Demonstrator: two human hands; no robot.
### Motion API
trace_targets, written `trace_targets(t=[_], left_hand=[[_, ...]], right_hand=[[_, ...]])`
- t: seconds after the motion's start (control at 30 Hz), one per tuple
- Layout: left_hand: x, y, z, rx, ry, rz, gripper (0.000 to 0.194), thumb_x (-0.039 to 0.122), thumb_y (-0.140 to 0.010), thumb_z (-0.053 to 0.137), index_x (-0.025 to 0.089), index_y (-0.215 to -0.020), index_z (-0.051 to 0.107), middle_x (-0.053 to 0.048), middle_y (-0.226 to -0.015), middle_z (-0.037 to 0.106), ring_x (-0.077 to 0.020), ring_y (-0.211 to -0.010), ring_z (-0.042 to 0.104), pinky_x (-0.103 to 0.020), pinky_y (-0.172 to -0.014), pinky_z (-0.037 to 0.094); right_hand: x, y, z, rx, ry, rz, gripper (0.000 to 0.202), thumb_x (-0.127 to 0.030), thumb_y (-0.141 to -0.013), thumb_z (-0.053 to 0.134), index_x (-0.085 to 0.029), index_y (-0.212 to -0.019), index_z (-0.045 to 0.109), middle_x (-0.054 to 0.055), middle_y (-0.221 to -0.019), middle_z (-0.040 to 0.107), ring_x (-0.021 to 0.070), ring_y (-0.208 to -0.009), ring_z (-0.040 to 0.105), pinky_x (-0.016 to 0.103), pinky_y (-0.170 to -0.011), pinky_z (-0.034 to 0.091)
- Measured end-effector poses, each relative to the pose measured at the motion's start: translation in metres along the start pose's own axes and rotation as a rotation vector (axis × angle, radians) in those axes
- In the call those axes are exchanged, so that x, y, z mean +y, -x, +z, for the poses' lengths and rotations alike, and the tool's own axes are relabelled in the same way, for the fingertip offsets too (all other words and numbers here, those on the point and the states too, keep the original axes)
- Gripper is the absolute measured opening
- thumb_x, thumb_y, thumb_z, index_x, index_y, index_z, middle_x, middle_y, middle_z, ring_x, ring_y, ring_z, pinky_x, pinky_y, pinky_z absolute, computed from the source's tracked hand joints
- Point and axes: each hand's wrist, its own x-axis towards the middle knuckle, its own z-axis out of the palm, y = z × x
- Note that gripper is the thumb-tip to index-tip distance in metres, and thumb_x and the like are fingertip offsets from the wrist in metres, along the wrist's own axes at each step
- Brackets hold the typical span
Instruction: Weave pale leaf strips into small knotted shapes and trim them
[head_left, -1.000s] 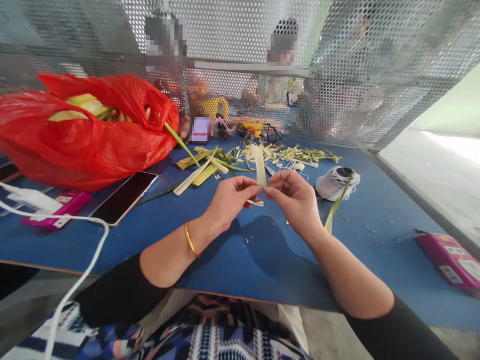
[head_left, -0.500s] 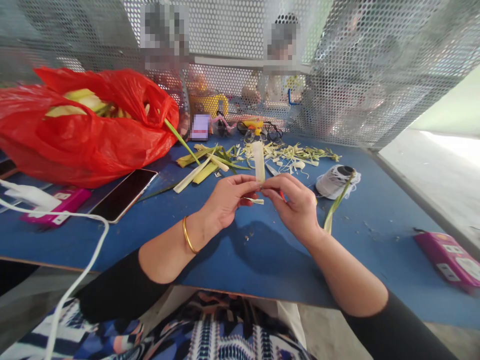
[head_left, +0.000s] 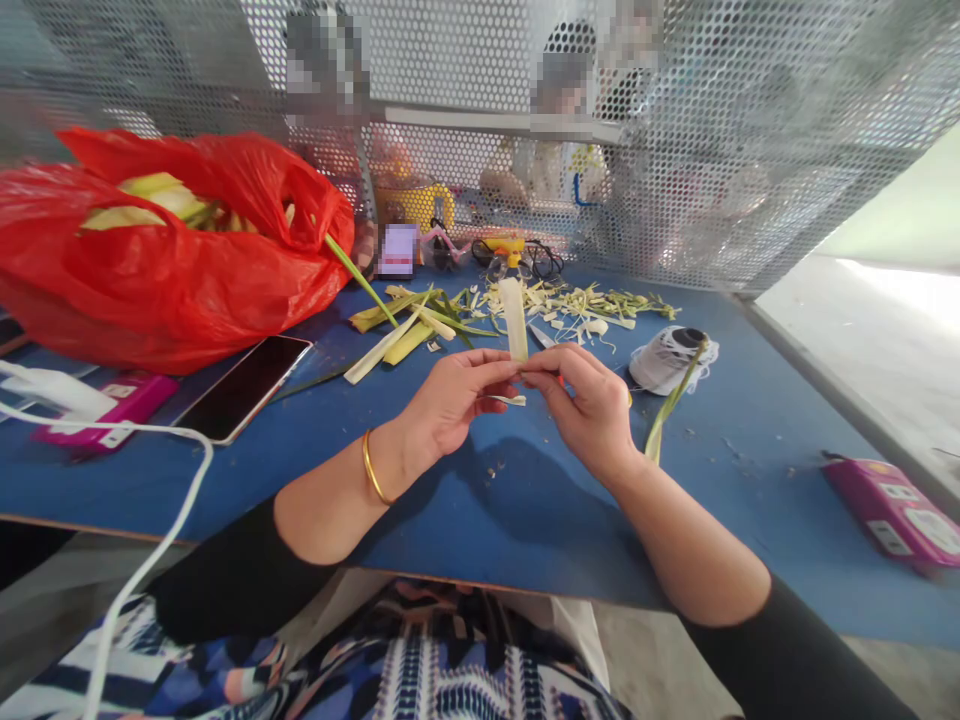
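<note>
A pale, flat leaf strip (head_left: 514,315) stands upright between my hands, its lower end pinched at the fingertips. My left hand (head_left: 457,400) is closed on it with thumb and fingers, and a second pale piece (head_left: 511,400) pokes out below these fingers. My right hand (head_left: 589,405) pinches the same lower end from the other side. Behind the right fingers lie scissors (head_left: 541,338), mostly hidden. To the right stands a cone of white thread (head_left: 666,362), with a green-and-pale leaf stalk (head_left: 675,400) leaning on it.
A red plastic bag (head_left: 225,290) holding leaves sits at the left. Nearby are a phone (head_left: 244,390), a magenta power strip (head_left: 142,405) and a white cable (head_left: 180,500). Leaf scraps (head_left: 585,305) lie beyond my hands. Another magenta power strip (head_left: 892,505) is at right. A perforated metal screen (head_left: 480,70) closes the back.
Both hands keep their pinch on the leaf strip, which tilts slightly more to the left. The whole view has shifted a little.
</note>
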Motion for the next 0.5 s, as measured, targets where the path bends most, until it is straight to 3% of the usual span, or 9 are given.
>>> trace_targets(t=[0.33,0.5], left_hand=[[0.0030,0.0010,-0.0009,-0.031,0.063,-0.103,0.008,0.011,-0.074,0.073,0.013,-0.071,0.066,0.001,-0.063,0.060,-0.0060,-0.054,0.055,-0.015,-0.043,0.038],[0.0008,0.0009,-0.0013,-0.050,0.022,-0.082,0.007,0.012,-0.073,0.075,0.013,-0.073,0.068,0.000,-0.064,0.063,-0.0070,-0.055,0.057,-0.017,-0.045,0.040]], right_hand=[[0.0025,0.0014,0.0001,0.023,0.015,-0.035,0.016,-0.015,-0.092,0.058,-0.024,-0.086,0.070,0.001,-0.081,0.070,0.0163,-0.078,0.066,0.030,-0.073,0.051],[0.0011,0.0008,-0.0001,0.026,0.020,-0.022,0.018,-0.016,-0.092,0.056,-0.024,-0.080,0.068,0.002,-0.079,0.069,0.0170,-0.077,0.065,0.032,-0.072,0.050]])
